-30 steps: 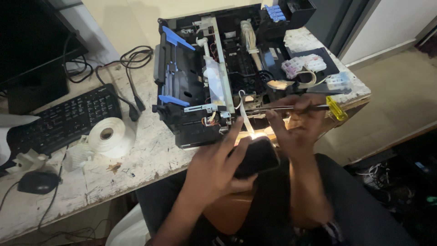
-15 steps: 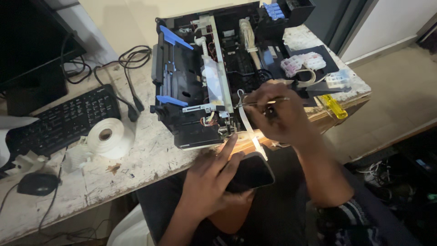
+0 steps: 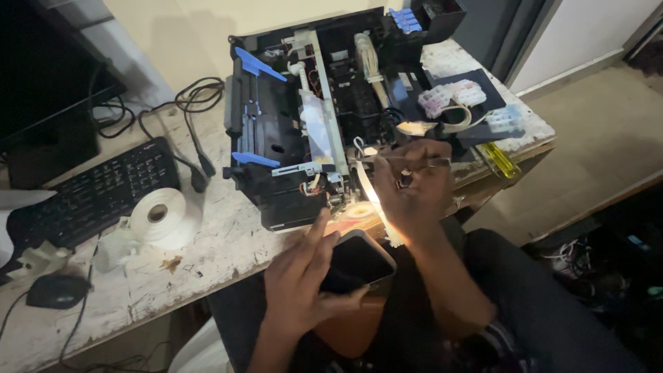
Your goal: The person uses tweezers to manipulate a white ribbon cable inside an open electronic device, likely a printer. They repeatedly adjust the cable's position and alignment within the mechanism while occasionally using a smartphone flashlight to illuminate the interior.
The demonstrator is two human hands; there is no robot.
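Gutted black printer [image 3: 311, 138], blue levers

Bare surface [image 3: 228, 252] lies open between the tape roll [image 3: 160, 215] and the opened printer [image 3: 311, 138]. Left of that gap, the keyboard [image 3: 97, 193], the mouse [image 3: 56, 291] and cables [image 3: 186, 117] obstruct passage. The printer's front edge is crowded by both hands and the phone [image 3: 356, 262].

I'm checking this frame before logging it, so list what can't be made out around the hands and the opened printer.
All in the head view:
- Screwdriver tip: hidden behind the right hand.
- Phone underside: covered by the left hand.
- Parts where the phone's light falls at the printer front edge: washed out by glare.
- Monitor: cut off by the left and top edges.
- Printer's small wiring: too small to trace.
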